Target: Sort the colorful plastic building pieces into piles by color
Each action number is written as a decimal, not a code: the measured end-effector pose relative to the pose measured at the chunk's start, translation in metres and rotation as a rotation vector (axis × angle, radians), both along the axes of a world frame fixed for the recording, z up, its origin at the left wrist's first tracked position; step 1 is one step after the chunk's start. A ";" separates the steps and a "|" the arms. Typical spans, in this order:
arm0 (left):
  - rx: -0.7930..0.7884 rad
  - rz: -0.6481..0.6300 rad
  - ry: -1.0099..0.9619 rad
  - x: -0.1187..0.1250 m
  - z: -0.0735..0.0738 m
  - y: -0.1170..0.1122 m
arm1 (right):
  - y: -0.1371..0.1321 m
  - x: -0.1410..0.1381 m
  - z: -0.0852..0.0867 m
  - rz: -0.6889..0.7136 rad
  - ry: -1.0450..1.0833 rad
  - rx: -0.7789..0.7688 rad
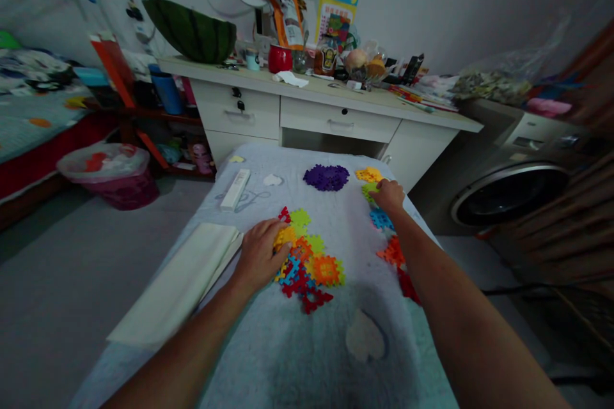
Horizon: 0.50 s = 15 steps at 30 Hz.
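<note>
Around the middle of the cloth-covered surface, mixed pile of coloured plastic pieces, flat and notched. Left hand on the pile's left side, thumb apart from the fingers; can't tell if it grips one. Right hand by the right edge, fingers bunched narrow at green pieces; grip on a piece not clear. Pieces look light, stiff, fairly smooth, hard to break; likely best pinched by the notched rim, as overlapping ones may snag. Yellow pieces toward far right corner; blue pieces, orange pieces, red pieces down right edge. Purple pile near far edge. White box toward far left corner; folded white sheet along left edge.
</note>
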<state>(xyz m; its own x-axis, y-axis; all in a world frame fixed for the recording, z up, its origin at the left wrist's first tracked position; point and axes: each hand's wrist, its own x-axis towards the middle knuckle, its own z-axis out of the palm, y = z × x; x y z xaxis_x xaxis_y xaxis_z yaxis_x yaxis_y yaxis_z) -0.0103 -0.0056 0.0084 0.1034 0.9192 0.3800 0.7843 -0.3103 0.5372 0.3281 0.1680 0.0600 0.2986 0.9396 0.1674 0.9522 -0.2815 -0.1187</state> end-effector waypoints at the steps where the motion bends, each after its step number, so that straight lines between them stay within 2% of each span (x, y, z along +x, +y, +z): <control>1: -0.001 -0.003 -0.003 0.000 0.000 0.000 | 0.001 0.000 -0.001 -0.008 -0.011 -0.002; 10: -0.015 -0.020 -0.011 0.000 0.000 0.000 | 0.006 0.000 -0.006 -0.073 -0.063 0.016; 15: -0.014 -0.011 -0.008 0.000 0.002 -0.002 | -0.003 -0.018 0.000 -0.037 -0.007 0.063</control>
